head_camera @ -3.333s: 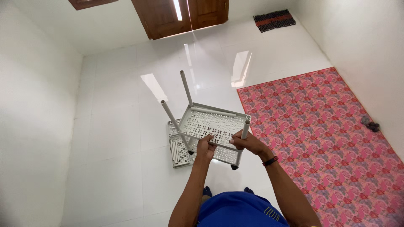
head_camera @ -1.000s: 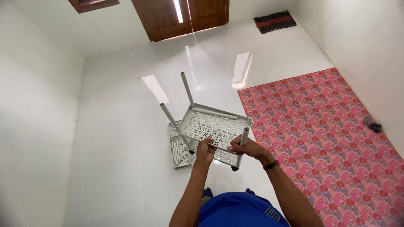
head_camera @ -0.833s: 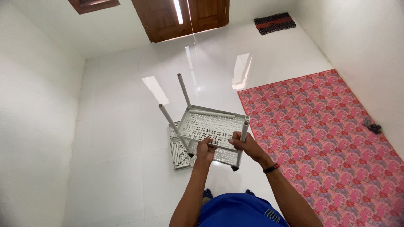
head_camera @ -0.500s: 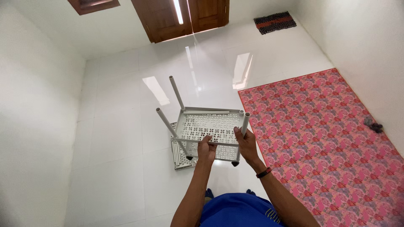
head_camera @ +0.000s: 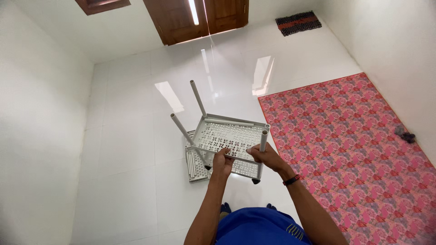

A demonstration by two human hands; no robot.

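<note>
Left hand (head_camera: 222, 162) and right hand (head_camera: 267, 156) each grip 1 white rack (head_camera: 229, 138); 4 legs; 1 shelf panel (head_camera: 195, 164) below.

The white shelf rack (head_camera: 229, 140) has turned a bit in the hands, and the right hand (head_camera: 268, 156) slid up to grab a leg pole

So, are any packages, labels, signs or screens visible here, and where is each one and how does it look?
None in view.
What shows instead: a white perforated plastic rack with tube legs, held by the left hand and right hand over the white tiled floor.
A pink floral rug lies at the right.
A dark doormat lies at the far wall, beside a brown wooden door.
</note>
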